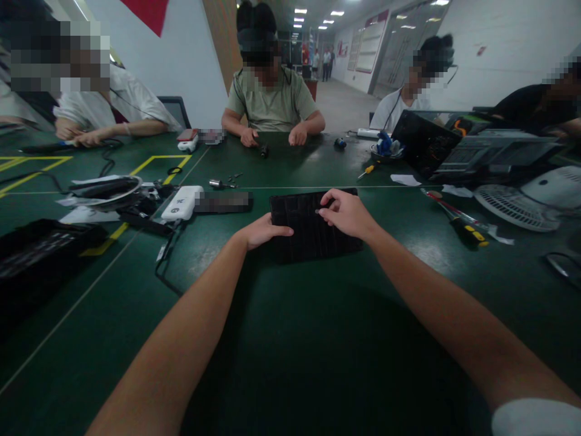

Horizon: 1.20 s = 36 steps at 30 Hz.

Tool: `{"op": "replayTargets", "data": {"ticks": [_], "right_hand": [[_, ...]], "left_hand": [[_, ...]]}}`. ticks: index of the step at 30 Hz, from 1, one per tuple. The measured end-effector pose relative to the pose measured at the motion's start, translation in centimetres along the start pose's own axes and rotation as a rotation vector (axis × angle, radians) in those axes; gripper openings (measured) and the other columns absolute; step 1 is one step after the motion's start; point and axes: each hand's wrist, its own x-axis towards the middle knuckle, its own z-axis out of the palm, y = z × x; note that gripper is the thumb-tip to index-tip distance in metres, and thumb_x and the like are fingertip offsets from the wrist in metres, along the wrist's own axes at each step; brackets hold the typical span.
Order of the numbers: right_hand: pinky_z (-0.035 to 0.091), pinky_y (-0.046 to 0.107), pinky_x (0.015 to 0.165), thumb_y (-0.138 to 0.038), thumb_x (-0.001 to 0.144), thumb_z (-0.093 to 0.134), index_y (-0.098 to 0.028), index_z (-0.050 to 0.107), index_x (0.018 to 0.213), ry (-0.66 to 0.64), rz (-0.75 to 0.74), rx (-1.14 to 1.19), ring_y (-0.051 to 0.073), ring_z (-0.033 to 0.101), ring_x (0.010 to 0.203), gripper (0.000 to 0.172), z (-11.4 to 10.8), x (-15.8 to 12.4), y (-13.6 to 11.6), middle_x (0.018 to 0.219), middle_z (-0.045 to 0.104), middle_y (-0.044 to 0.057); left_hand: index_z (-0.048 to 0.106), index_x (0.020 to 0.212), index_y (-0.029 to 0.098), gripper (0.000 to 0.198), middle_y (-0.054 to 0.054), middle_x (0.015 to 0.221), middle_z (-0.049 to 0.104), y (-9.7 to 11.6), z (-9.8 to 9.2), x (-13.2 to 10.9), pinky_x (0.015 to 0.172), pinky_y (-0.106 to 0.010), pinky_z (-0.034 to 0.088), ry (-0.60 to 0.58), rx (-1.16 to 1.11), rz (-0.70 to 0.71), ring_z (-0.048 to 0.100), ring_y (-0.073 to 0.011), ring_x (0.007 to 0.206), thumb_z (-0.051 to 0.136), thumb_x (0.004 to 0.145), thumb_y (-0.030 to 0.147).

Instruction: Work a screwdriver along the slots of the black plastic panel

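A flat black rectangular panel (303, 233) with a ridged surface is in front of me over the green table. My left hand (265, 231) grips its left edge, thumb on top and fingers out of sight beneath. Over the panel's upper right part, my right hand (344, 212) is closed in a pinch of thumb and forefinger. A tiny pale bit shows at those fingertips, too small to name. Left of the panel lie a white device (182, 203) with a cable and a dark bar-shaped object (223, 203).
Screwdrivers (472, 233) and a white fan (517, 209) lie to the right, near a dark opened appliance (426, 142). A black tray (45, 248) and a bowl of parts (106, 192) stand left. Small metal pieces (233, 178) lie beyond the panel. Co-workers sit across the table.
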Motion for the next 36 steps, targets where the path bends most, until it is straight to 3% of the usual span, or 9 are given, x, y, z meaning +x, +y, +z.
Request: {"op": "replayTargets", "data": {"ticks": [7, 13, 20, 28, 30, 33, 34, 36], "right_hand": [[0.054, 0.039, 0.074, -0.028, 0.088, 0.084, -0.028, 0.062, 0.094, 0.027, -0.016, -0.070, 0.023, 0.074, 0.069, 0.023, -1.0, -0.6, 0.3, 0.070, 0.075, -0.002], [0.056, 0.040, 0.079, -0.024, 0.090, 0.078, -0.024, 0.082, 0.106, 0.087, -0.160, -0.202, 0.022, 0.072, 0.072, 0.017, -3.1, -1.6, 0.7, 0.080, 0.079, 0.001], [0.055, 0.039, 0.085, -0.022, 0.097, 0.077, -0.024, 0.088, 0.111, 0.070, -0.280, -0.340, 0.022, 0.072, 0.084, 0.018, -1.1, -0.9, 0.5, 0.105, 0.083, 0.007], [0.051, 0.040, 0.081, -0.025, 0.104, 0.073, -0.025, 0.089, 0.109, 0.029, -0.272, -0.499, 0.025, 0.072, 0.092, 0.016, -0.5, -0.7, -0.8, 0.106, 0.082, 0.009], [0.048, 0.039, 0.076, -0.031, 0.105, 0.073, -0.025, 0.086, 0.099, 0.038, -0.271, -0.543, 0.025, 0.070, 0.089, 0.016, -0.4, -1.0, -1.0, 0.103, 0.080, 0.009], [0.042, 0.038, 0.069, -0.048, 0.105, 0.073, -0.023, 0.077, 0.078, 0.087, -0.250, -0.654, 0.023, 0.064, 0.079, 0.037, -0.3, -1.4, -1.3, 0.092, 0.077, 0.009], [0.040, 0.038, 0.067, -0.053, 0.103, 0.075, -0.023, 0.075, 0.076, 0.114, -0.239, -0.671, 0.023, 0.063, 0.077, 0.040, -0.4, -1.5, -1.4, 0.089, 0.075, 0.009], [0.042, 0.038, 0.068, -0.052, 0.100, 0.078, -0.024, 0.079, 0.086, 0.147, -0.242, -0.632, 0.023, 0.063, 0.077, 0.031, -0.5, -1.6, -1.4, 0.090, 0.076, 0.008]], "left_hand": [[0.080, 0.123, 0.022, 0.059, -0.012, 0.134, 0.085, 0.1, -0.2, -0.1, 0.134, -0.068, 0.044, 0.002, 0.037, -0.002, 0.071, -0.0421, 0.144, 0.097, 0.068, 0.034], [0.078, 0.127, 0.023, 0.067, -0.012, 0.134, 0.084, 0.1, -0.3, -0.1, 0.134, -0.067, 0.044, 0.025, 0.029, -0.027, 0.072, -0.0421, 0.143, 0.100, 0.065, 0.036], [0.079, 0.123, 0.021, 0.070, -0.012, 0.128, 0.086, 0.2, 0.0, -0.2, 0.134, -0.068, 0.043, 0.062, -0.017, -0.024, 0.072, -0.0434, 0.142, 0.103, 0.059, 0.036], [0.079, 0.115, 0.022, 0.056, -0.008, 0.123, 0.087, 0.4, 0.1, -0.3, 0.135, -0.066, 0.043, 0.033, -0.023, -0.016, 0.072, -0.0416, 0.142, 0.100, 0.064, 0.031], [0.079, 0.116, 0.022, 0.056, -0.009, 0.124, 0.087, 0.4, 0.0, -0.2, 0.135, -0.067, 0.043, 0.029, -0.013, -0.016, 0.072, -0.0413, 0.141, 0.100, 0.064, 0.032], [0.079, 0.119, 0.023, 0.058, -0.010, 0.129, 0.085, 0.3, 0.0, -0.2, 0.134, -0.067, 0.044, 0.018, 0.005, -0.019, 0.073, -0.0408, 0.141, 0.099, 0.066, 0.034], [0.079, 0.120, 0.023, 0.059, -0.010, 0.130, 0.085, 0.4, -0.1, -0.2, 0.134, -0.067, 0.044, 0.017, 0.012, -0.020, 0.073, -0.0409, 0.141, 0.099, 0.066, 0.035], [0.078, 0.123, 0.024, 0.062, -0.010, 0.131, 0.085, 0.4, -0.1, -0.2, 0.134, -0.067, 0.045, 0.016, 0.024, -0.022, 0.072, -0.0411, 0.142, 0.099, 0.066, 0.036]]}}
